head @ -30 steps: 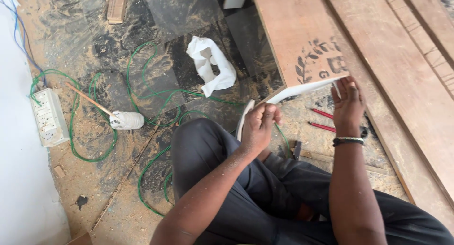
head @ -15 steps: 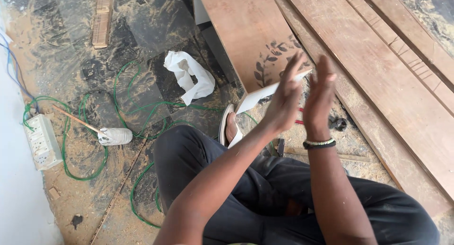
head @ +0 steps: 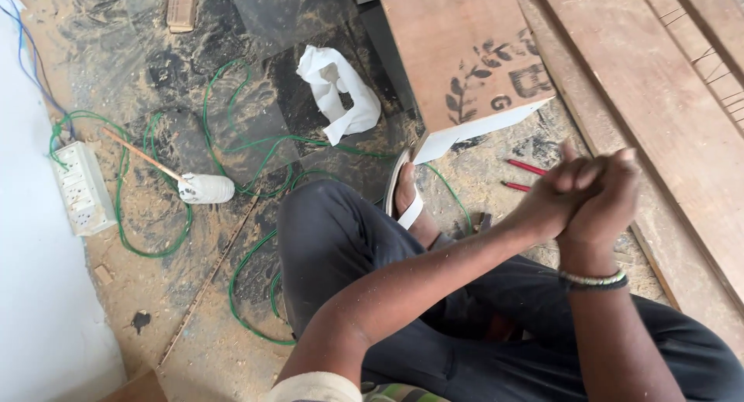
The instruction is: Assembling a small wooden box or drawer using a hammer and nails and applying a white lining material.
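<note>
left hand point(head: 554, 196) and right hand point(head: 604, 196) clasp together, apparently empty; the green cable point(head: 248, 278) by the foot could snag.

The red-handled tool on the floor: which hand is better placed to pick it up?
Probably the left. Both hands are clasped together, but the left hand is on the side nearest the red-handled tool; the right hand lies beyond the left one, farther away.
</note>
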